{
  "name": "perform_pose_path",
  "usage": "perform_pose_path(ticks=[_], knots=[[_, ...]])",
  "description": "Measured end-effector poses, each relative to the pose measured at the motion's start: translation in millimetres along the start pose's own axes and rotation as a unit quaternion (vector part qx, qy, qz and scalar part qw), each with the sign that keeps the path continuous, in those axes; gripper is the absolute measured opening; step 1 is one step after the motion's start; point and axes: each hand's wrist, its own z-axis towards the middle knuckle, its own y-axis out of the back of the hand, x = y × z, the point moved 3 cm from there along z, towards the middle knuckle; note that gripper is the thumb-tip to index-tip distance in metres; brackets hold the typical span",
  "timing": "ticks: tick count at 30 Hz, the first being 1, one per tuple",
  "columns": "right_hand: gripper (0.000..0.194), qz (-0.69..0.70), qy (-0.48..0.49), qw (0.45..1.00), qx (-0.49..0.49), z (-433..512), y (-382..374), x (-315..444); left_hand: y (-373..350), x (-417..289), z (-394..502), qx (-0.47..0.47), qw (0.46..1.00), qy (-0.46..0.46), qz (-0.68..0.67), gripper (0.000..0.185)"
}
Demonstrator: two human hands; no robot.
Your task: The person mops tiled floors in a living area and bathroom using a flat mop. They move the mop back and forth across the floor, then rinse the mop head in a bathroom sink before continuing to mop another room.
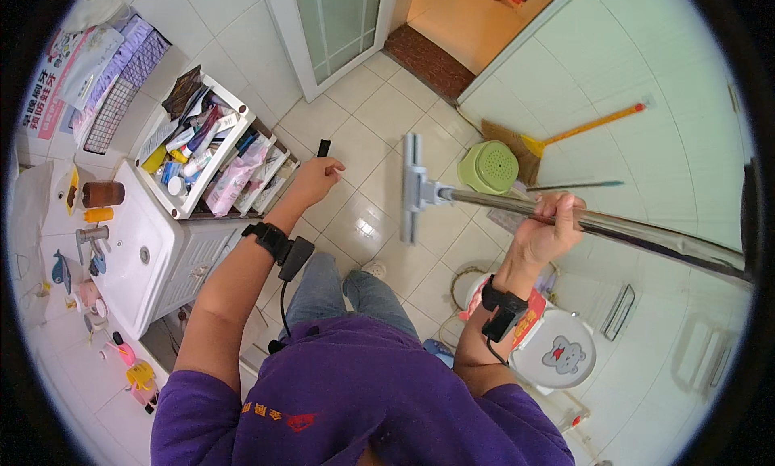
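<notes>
My right hand [554, 221] is wrapped around the shiny metal pole [654, 239] of a floor-cleaning tool. At the pole's other end, the grey T-shaped plastic head [413, 187] is in front of the tiled floor, with no cloth or pad visible on it. My left hand [318, 178] is beside the drawer unit with its fingers curled. A short black piece [324, 147] shows just past its knuckles; whether the hand grips it is unclear. Both wrists wear black straps with small devices and cables.
An open-topped drawer unit [209, 145] of toiletries stands by the white sink [133, 254] at left. To the right are a green plastic stool [489, 166], a broom [533, 145] against the wall, and a toilet lid [563, 351]. A brown doormat [428, 60] lies at the doorway.
</notes>
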Motion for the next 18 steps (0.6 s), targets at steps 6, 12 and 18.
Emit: perform_pose_path(ticks=[6, 12, 18], knots=[[0.022, -0.065, 0.016, 0.997, -0.035, 85.5, 2.4, -45.5, -1.5, -15.5, 80.3, -0.015, 1.000, -0.002, -0.025, 0.014], [0.019, -0.115, 0.006, 0.993, -0.039, 171.5, -39.7, -125.1, 0.9, -57.0, 243.2, 0.097, 0.995, -0.023, 0.003, 0.021], [0.019, -0.159, -0.009, 0.987, -0.007, 266.4, -129.6, -199.1, 29.0, -122.1, 408.9, 0.103, 0.980, -0.171, -0.021, 0.038]])
